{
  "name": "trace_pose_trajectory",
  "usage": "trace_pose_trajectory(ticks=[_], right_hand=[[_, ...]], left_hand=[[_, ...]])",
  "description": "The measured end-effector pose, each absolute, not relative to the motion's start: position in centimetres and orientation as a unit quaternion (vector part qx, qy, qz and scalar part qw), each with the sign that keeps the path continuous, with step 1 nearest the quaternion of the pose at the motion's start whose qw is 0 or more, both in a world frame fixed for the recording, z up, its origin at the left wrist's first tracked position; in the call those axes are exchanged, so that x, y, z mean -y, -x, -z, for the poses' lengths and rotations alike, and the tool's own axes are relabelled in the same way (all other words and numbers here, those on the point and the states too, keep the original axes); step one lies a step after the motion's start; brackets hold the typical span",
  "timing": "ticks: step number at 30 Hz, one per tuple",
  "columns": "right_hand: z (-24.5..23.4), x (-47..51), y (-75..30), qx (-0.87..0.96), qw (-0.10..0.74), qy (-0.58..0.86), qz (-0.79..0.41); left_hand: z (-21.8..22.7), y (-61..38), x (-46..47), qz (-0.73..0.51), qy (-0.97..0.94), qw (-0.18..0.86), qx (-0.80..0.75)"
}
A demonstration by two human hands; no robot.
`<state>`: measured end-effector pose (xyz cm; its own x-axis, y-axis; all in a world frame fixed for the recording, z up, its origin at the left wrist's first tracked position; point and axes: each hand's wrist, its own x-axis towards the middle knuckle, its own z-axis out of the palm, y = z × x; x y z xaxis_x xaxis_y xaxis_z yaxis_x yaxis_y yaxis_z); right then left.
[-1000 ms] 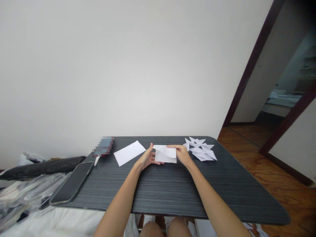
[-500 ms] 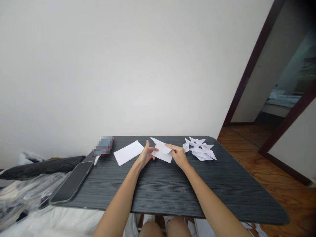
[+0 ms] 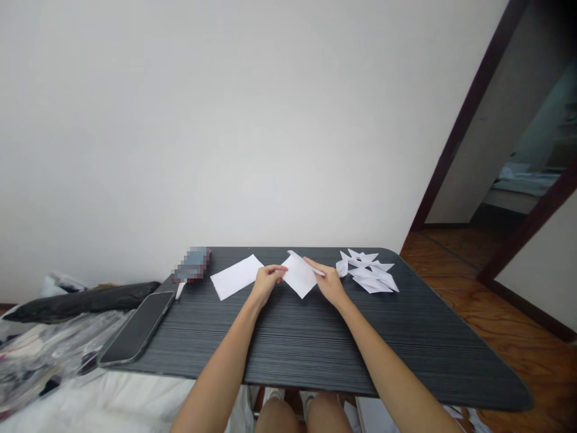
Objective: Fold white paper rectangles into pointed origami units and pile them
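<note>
A partly folded sheet of white paper is held over the middle of the dark table, one corner pointing toward me. My left hand pinches its left corner between thumb and fingers. On the opposite side my right hand grips the right edge, with the fingers stretched along the upper side. A flap stands up at the far corner. To the left of my left hand lies a flat white paper rectangle. Several pointed folded paper pieces lie in a group beyond my right hand.
A phone lies at the table's left edge. Behind it are a blurred-out box and a small white strip. A long black bag and plastic wrapping are left of the table. A white wall rises behind; a doorway opens at right.
My left hand has gone from spread fingers to a pinch on the paper's left corner. The paper has turned, and its far point now stands up as a flap.
</note>
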<state>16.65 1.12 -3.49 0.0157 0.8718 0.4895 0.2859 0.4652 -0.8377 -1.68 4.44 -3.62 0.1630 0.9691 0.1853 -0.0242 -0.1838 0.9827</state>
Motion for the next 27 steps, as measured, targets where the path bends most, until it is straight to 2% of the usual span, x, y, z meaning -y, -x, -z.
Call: trace_pose_trajectory(ticks=[3,7,11,15,17,20,23,27], right_hand=[[3.3,-0.7,-16.5,0.723,0.520,0.408,-0.202],[3.6,-0.6,-16.3,0.750,0.481,0.427,-0.153],[3.6,-0.4,-16.1,0.768,0.462,0.419,-0.147],[2.7,0.5,-16.0,0.802,0.408,0.387,-0.204],[2.1,0.7,-16.0,0.788,0.423,0.382,-0.233],[1.3,0.8,-16.0,0.724,0.511,0.390,-0.252],[0.9,0.5,-15.9,0.687,0.561,0.382,-0.261],[0.9,0.2,-15.7,0.666,0.581,0.390,-0.260]], left_hand=[[2.9,1.2,-4.4,-0.542,-0.535,0.522,-0.383],[2.1,0.7,-4.0,-0.543,-0.506,0.579,-0.337],[2.7,1.0,-4.0,-0.549,-0.571,0.465,-0.396],[2.8,1.7,-4.2,-0.563,-0.597,0.355,-0.447],[2.2,1.8,-3.8,-0.569,-0.623,0.300,-0.445],[1.1,1.5,-2.7,-0.541,-0.702,0.230,-0.402],[0.3,0.8,-1.5,-0.505,-0.756,0.221,-0.353],[0.2,0.1,-0.6,-0.502,-0.755,0.243,-0.345]])
